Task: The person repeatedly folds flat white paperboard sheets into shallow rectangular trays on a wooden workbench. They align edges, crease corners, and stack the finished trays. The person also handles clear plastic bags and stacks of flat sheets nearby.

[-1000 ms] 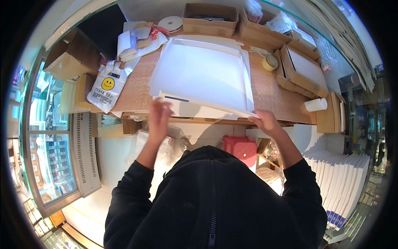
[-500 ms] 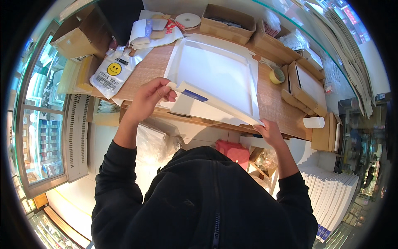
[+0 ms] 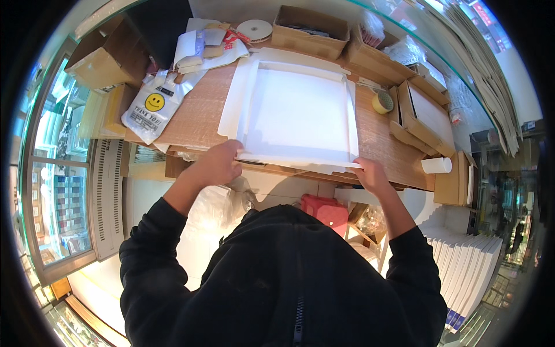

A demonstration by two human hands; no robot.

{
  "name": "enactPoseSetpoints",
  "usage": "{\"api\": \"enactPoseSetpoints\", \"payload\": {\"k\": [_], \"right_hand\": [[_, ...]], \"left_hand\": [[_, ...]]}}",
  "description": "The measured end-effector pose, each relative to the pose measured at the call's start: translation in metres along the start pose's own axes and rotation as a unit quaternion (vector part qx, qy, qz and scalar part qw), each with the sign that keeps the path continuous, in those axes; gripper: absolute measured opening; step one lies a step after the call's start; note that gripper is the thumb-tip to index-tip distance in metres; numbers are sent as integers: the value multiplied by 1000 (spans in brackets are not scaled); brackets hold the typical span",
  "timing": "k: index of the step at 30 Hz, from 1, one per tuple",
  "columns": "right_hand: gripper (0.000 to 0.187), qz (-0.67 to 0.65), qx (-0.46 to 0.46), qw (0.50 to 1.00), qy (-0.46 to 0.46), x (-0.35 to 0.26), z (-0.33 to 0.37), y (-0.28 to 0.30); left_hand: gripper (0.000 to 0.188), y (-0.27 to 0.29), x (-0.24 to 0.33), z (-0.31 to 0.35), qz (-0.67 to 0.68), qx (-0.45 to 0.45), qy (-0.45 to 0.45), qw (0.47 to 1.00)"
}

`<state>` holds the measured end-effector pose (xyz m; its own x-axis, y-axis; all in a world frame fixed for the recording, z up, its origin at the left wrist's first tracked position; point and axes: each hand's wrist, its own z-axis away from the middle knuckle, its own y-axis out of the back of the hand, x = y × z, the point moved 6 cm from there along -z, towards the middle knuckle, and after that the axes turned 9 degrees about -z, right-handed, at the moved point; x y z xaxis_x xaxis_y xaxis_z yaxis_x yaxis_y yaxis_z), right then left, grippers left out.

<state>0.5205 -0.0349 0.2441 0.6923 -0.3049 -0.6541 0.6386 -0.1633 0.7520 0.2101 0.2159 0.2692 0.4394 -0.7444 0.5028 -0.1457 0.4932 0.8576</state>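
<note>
A shallow white cardboard box (image 3: 300, 118) with raised folded walls lies at the table's front edge, on top of a flat white card sheet (image 3: 232, 104). My left hand (image 3: 217, 165) is closed on the box's near left corner, thumb and fingers pinching its wall. At the near right corner, my right hand (image 3: 372, 174) grips the end of the same near wall. That near wall is seen almost edge-on between my two hands. The inside of the box is plain white.
A plastic bag (image 3: 153, 107) lies left on the wooden table (image 3: 199, 110). Cardboard boxes (image 3: 312, 37) line the back, a tape roll (image 3: 382, 102) and white cup (image 3: 436, 166) sit right. Folded white boxes (image 3: 468, 272) stand low right; a red box (image 3: 325, 211) is below the table.
Both hands have brought the box's near wall from a slanted, lifted position down level with the table edge. My left hand dropped most, and the blue label on the wall is out of sight.
</note>
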Motion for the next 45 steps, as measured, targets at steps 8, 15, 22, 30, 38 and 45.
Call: {"api": "enactPoseSetpoints", "payload": {"k": [8, 15, 22, 30, 38, 45], "right_hand": [[8, 213, -36, 972, 97, 9, -19, -57], [7, 251, -132, 931, 229, -12, -40, -58], [18, 103, -213, 969, 75, 8, -57, -54], [13, 113, -116, 978, 131, 4, -63, -55], [5, 153, -137, 957, 203, -4, -38, -58], [6, 215, -123, 952, 182, 3, -35, -66]], "left_hand": [[10, -72, -26, -33, -355, -23, -104, 929], [8, -82, -16, -52, -425, -96, -197, 878], [16, -76, -29, -73, -298, -212, -152, 918], [14, -73, -28, -74, -266, -23, -221, 938], [12, -79, -21, -51, -297, -9, -245, 923], [3, -87, -17, -54, -326, -62, -211, 920]]}}
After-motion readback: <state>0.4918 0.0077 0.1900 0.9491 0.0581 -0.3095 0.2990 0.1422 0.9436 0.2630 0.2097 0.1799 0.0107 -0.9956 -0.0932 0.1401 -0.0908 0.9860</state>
